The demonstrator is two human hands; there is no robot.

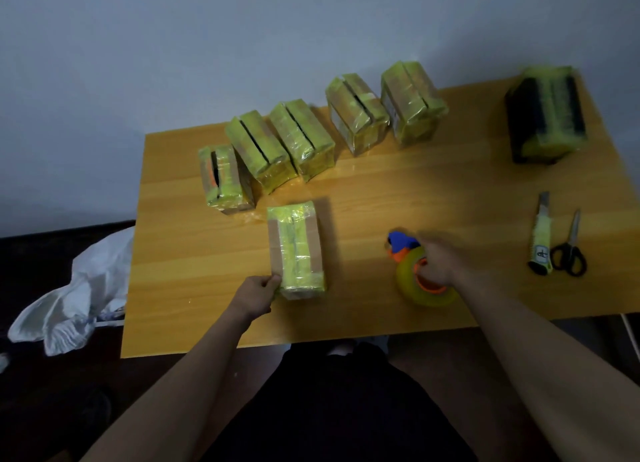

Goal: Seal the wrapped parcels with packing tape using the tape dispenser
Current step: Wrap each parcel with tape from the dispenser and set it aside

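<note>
The table (398, 191) had a smooth orange wood-grain top with a soft sheen. The near parcel (296, 250) was brown cardboard under glossy yellow-green tape that wrinkled and caught light. At twelve o'clock from it, the row of parcels (311, 132) wore the same shiny film. The tape dispenser (412, 267) looked like orange and blue plastic carrying a glossy yellow roll. At three o'clock, the scissors (571, 246) showed metal blades and black handles beside a plastic-bodied utility knife (541, 236).
</note>
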